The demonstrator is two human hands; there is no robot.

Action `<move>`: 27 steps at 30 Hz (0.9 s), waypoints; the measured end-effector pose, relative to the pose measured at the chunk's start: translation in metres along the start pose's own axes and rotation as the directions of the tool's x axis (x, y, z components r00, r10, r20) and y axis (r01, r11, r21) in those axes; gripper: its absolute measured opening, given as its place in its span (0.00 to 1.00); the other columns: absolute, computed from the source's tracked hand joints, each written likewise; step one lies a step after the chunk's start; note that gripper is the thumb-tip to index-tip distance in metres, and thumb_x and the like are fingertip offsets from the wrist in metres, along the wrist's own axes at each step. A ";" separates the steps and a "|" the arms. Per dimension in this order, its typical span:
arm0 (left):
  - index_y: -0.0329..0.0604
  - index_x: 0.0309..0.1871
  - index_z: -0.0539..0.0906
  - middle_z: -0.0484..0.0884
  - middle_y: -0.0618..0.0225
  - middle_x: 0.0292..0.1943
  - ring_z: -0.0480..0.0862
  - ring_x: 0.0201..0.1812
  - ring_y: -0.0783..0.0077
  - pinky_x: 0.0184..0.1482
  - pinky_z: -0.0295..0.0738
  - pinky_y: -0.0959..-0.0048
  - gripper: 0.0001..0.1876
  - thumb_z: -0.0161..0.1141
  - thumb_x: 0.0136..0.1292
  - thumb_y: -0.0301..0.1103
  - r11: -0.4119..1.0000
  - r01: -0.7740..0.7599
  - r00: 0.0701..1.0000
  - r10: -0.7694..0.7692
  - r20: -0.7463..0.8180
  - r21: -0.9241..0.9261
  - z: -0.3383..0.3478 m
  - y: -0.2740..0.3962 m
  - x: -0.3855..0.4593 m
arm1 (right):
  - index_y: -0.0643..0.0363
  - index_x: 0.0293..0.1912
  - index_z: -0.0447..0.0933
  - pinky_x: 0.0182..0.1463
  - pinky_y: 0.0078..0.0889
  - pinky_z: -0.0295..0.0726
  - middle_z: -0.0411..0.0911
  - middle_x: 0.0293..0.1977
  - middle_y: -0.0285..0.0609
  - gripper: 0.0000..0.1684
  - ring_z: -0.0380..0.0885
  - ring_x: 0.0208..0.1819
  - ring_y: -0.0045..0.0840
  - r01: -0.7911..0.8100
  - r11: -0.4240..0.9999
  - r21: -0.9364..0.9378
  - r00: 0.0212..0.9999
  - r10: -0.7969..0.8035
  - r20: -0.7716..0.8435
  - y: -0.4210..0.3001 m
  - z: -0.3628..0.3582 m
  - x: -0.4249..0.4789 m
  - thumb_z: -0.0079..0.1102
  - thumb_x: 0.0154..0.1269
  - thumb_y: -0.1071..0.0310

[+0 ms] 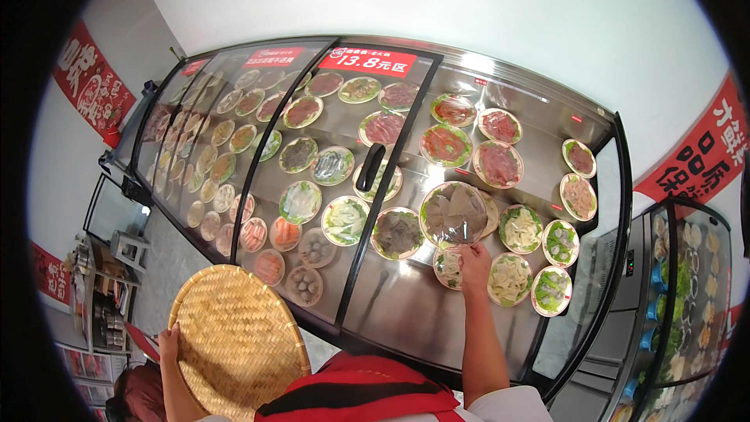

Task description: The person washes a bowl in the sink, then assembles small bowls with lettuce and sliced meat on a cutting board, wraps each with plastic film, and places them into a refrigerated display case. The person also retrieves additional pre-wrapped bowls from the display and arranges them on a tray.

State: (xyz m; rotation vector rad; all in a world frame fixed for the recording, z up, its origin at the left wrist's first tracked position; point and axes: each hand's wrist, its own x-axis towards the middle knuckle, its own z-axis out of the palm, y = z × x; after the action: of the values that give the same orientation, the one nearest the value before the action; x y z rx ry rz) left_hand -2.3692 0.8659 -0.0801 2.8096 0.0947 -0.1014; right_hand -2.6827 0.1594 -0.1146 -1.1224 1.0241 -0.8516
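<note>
My right hand [476,258] reaches into the refrigerated display case [398,328] and grips the near rim of a plate of dark grey sliced food [454,214] under clear wrap. That plate overlaps another plate behind it. A similar plate of dark food [397,233] lies just to its left, and a plate of pale pieces [446,266] is partly hidden below it. At the lower left, my left hand [169,341] holds the edge of a round woven bamboo tray [237,340], which has nothing on it.
Wrapped plates of meat [498,164] and other food fill tiered steel shelves. A sliding glass door with a black handle [370,167] covers the case's left part. Another glass-fronted case [691,305] stands at right. A steel stool [129,249] and a shelf rack stand at left.
</note>
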 end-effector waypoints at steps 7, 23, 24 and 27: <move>0.28 0.28 0.78 0.70 0.69 0.17 0.66 0.23 0.78 0.25 0.64 0.66 0.25 0.58 0.63 0.49 0.983 -0.070 0.997 0.076 0.032 -0.167 0.001 0.014 0.012 | 0.59 0.30 0.70 0.19 0.14 0.56 0.70 0.21 0.30 0.05 0.62 0.17 0.10 0.046 0.998 0.036 0.982 -0.052 0.182 -0.028 0.023 -0.027 0.54 0.62 0.73; 0.31 0.26 0.78 0.68 0.76 0.18 0.63 0.23 0.81 0.24 0.60 0.71 0.23 0.59 0.64 0.47 0.983 0.055 0.998 -0.054 0.015 -0.173 -0.001 -0.047 -0.014 | 0.60 0.32 0.71 0.20 0.14 0.56 0.68 0.21 0.29 0.04 0.63 0.19 0.10 -0.072 0.993 0.098 0.965 0.045 0.257 -0.029 0.042 -0.042 0.55 0.63 0.72; 0.30 0.26 0.78 0.68 0.75 0.18 0.63 0.23 0.81 0.24 0.60 0.71 0.23 0.59 0.64 0.47 0.980 0.062 0.998 -0.061 0.008 -0.189 0.002 -0.051 -0.014 | 0.60 0.32 0.71 0.20 0.13 0.56 0.68 0.21 0.29 0.04 0.63 0.19 0.10 -0.084 0.990 0.114 0.965 0.052 0.258 -0.029 0.042 -0.041 0.55 0.63 0.72; 0.30 0.26 0.77 0.67 0.75 0.18 0.63 0.23 0.80 0.24 0.60 0.70 0.23 0.59 0.63 0.47 0.972 0.029 0.999 -0.035 -0.020 -0.233 0.008 -0.059 -0.015 | 0.60 0.31 0.71 0.20 0.13 0.56 0.68 0.21 0.29 0.04 0.62 0.19 0.10 -0.105 0.985 0.137 0.968 0.069 0.243 -0.029 0.042 -0.041 0.55 0.63 0.73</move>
State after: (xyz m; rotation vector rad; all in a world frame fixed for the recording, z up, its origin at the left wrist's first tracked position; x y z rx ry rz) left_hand -2.3892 0.9182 -0.1051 2.5762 0.1477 -0.0596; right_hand -2.6569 0.2027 -0.0730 -1.0168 0.7921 -0.6929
